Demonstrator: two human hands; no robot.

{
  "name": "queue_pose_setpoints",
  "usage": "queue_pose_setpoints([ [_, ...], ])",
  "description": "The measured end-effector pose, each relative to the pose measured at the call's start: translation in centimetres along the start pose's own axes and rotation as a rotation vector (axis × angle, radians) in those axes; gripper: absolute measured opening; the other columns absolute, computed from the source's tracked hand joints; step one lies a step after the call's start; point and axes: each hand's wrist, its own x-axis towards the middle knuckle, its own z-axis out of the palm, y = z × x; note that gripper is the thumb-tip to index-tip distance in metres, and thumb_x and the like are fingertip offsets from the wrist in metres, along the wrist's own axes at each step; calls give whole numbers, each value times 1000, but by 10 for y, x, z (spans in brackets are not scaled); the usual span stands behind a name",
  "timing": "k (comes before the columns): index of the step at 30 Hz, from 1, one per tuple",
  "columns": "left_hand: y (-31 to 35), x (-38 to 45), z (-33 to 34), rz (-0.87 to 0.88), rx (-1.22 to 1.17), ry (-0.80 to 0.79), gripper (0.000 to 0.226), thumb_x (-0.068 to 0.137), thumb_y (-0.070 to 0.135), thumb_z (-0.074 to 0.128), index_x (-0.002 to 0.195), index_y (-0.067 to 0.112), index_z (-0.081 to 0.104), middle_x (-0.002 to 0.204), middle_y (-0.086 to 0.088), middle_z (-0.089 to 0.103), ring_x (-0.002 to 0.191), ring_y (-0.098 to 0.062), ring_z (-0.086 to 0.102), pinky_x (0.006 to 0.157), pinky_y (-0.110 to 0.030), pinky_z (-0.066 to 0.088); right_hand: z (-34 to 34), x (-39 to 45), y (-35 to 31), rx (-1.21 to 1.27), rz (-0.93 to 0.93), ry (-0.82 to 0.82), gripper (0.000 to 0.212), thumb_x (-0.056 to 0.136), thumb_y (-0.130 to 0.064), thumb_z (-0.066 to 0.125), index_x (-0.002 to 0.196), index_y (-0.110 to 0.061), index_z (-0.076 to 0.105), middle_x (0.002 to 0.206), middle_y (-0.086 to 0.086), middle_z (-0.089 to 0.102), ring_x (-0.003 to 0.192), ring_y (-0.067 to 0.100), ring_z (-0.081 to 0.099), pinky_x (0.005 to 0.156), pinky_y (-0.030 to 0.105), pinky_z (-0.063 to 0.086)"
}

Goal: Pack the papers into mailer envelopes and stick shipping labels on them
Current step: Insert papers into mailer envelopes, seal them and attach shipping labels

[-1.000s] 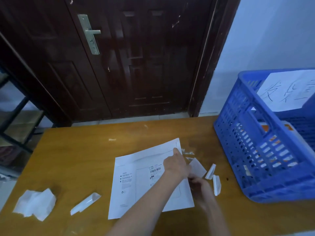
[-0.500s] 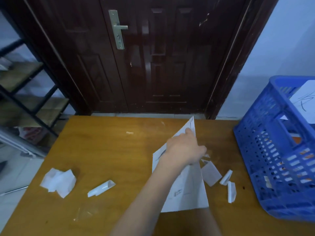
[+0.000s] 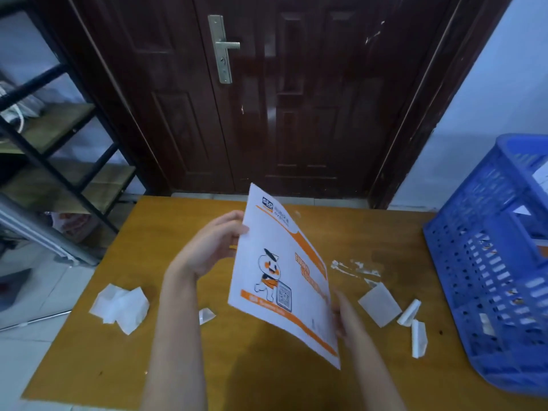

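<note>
The left hand (image 3: 207, 247) pinched the mailer (image 3: 281, 277) by its upper edge, lifted tilted above the table (image 3: 89, 366); the right hand (image 3: 341, 312) held its lower edge, fingers mostly hidden. Paper scraps (image 3: 378, 304) lay beside, near a blue crate (image 3: 489, 277)

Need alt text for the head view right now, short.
Both hands, left hand and right hand, hold a white-and-orange mailer envelope tilted above a wooden table strewn with paper scraps; a blue crate stands at right.
</note>
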Motion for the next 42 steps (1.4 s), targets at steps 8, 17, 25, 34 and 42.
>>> queue_pose_setpoints([
  [8, -98, 38, -38, -535, 835, 455, 23, 90, 16, 46, 109, 10, 56, 115, -12, 58, 109, -31, 54, 86, -36, 45, -11, -2, -4, -111, -269, 319, 28, 89, -23, 61, 112, -8, 53, 103, 12, 62, 81, 24, 55, 69, 32, 41],
  [17, -139, 33, -17, -658, 753, 469, 36, 93, 15, 51, 127, 3, 49, 127, -14, 54, 117, -30, 50, 74, -30, 38, -8, -2, -7, -166, -406, 447, 28, 89, -24, 64, 112, -10, 57, 111, 11, 66, 98, 32, 62, 74, 36, 45],
  [25, -127, 40, -10, -651, 726, 479, 32, 92, 14, 54, 122, 4, 50, 120, -14, 56, 99, -26, 50, 72, -31, 41, -15, 0, -9, -131, -395, 474, 25, 89, -25, 63, 110, -13, 59, 108, 8, 67, 98, 30, 62, 76, 37, 46],
  [34, -121, 48, 5, -514, 488, 576, 15, 89, 12, 50, 102, 6, 53, 98, -12, 57, 85, -26, 50, 71, -31, 42, -35, -2, -16, -41, -409, 445, 28, 86, -28, 65, 110, -15, 56, 106, 7, 67, 93, 27, 63, 76, 38, 49],
  [42, -120, 46, 49, -355, 292, 656, 20, 84, 17, 67, 96, 6, 56, 92, -11, 58, 83, -31, 54, 73, -36, 46, -67, -19, -31, -180, -526, 342, 46, 76, -31, 77, 108, -22, 45, 108, 1, 63, 97, 22, 62, 81, 41, 53],
])
